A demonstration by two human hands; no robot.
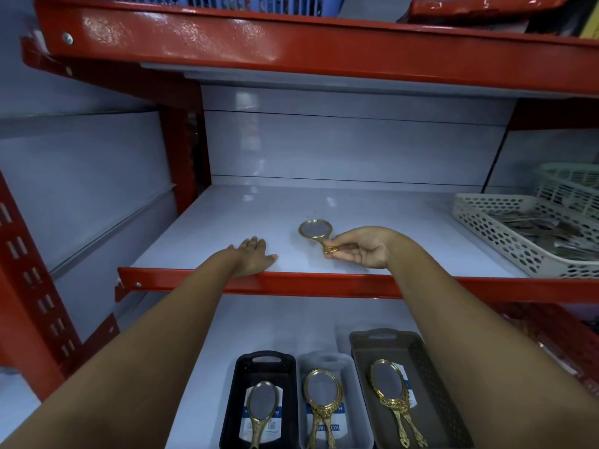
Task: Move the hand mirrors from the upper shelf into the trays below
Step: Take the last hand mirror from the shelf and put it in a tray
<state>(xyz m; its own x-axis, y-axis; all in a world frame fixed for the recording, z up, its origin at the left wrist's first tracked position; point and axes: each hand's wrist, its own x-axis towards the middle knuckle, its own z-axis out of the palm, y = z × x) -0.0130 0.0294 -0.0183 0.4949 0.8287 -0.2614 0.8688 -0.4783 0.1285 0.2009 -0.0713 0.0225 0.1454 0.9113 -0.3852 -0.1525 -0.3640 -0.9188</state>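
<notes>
On the upper shelf [372, 209], the right hand [363, 247] pinches a gold hand mirror [316, 229] by its handle; the left hand [252, 256] rests flat, fingers spread. A white basket [505, 241] sits right. Three trays [259, 371] below hold mirrors.

Red steel shelving unit [324, 50], glossy white back panels [350, 147] catching light reflections. Slotted red upright [29, 286] at left. White perforated basket [505, 234] on the shelf at right, blue basket [259, 3] on the top shelf.
</notes>
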